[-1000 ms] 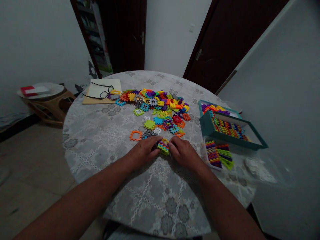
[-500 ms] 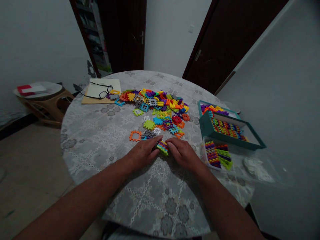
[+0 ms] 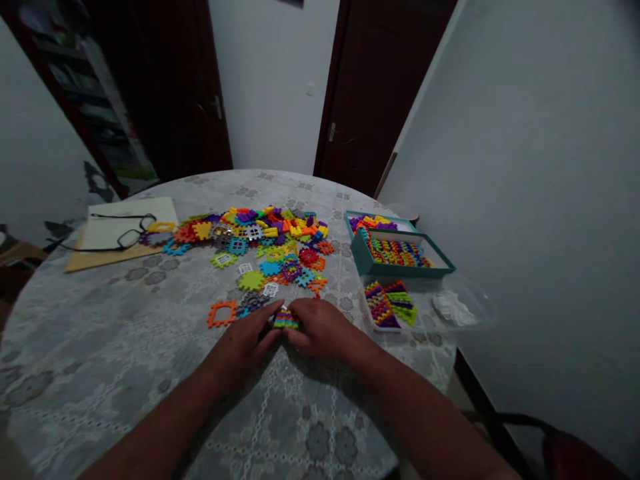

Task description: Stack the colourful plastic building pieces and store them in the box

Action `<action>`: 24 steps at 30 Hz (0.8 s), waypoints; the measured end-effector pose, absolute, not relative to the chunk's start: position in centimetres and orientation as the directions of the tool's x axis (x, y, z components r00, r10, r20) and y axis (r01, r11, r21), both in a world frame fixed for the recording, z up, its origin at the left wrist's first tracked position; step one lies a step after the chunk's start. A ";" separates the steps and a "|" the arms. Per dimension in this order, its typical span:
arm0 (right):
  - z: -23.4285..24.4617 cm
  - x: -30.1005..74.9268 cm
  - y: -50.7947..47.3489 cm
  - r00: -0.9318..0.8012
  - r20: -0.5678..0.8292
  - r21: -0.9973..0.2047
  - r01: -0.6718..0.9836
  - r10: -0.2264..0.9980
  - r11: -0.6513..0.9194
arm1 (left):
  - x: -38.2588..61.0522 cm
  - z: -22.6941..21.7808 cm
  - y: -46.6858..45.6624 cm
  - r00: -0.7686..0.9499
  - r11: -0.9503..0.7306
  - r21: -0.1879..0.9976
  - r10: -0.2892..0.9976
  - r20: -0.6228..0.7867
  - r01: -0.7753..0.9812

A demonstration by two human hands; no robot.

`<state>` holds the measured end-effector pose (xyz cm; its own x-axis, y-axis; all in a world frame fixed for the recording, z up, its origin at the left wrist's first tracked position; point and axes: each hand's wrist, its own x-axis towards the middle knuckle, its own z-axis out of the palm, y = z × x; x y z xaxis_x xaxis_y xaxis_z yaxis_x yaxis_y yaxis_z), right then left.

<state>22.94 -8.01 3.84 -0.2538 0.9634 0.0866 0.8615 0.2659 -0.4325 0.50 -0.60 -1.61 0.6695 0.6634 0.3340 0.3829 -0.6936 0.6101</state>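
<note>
Between my two hands is a small stack of multicoloured plastic building pieces (image 3: 286, 319), with stripes of yellow, red, blue and green. My left hand (image 3: 249, 337) grips its left side, thumb below and fingers above. On the other side my right hand (image 3: 320, 327) is closed around the stack and covers part of it. Just beyond my fingers lie an orange square frame piece (image 3: 222, 313) and dark grey gear-like pieces (image 3: 254, 301). A white window piece (image 3: 271, 289) and a lime green piece (image 3: 252, 281) lie a little farther off.
A heap of colourful pieces (image 3: 280, 230) spreads across the table (image 3: 165, 347). At right are a teal box (image 3: 405, 271) of stacked pieces, a clear tub (image 3: 367, 313) with more, and a plastic lid (image 3: 475, 300). Glasses (image 3: 131, 239) rest on a board (image 3: 107, 259) at left.
My view has swung to the right, so everything sits farther left in the picture. The stack is turned more level between my hands, and my right hand covers more of it.
</note>
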 end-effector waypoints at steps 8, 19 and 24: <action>7.4 23.8 -8.7 -0.175 0.089 -0.352 0.915 0.980 0.196 | 0.4 -0.4 -0.9 0.633 -0.710 0.630 0.651 0.418 0.315; 13.7 43.2 -2.7 0.635 0.272 -0.189 0.772 0.723 -0.607 | 0.5 -0.2 -0.7 0.606 -0.749 0.584 0.631 0.484 0.313; 11.9 46.5 0.1 0.678 0.133 -0.126 0.735 0.723 -0.666 | 0.5 -0.4 -0.8 0.612 -0.741 0.581 0.641 0.463 0.337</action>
<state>46.51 0.14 11.93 0.6782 0.7228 0.1329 0.7349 -0.6664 -0.1259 0.49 -0.81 -0.40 0.6118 0.6413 0.4630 0.3368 -0.7408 0.5811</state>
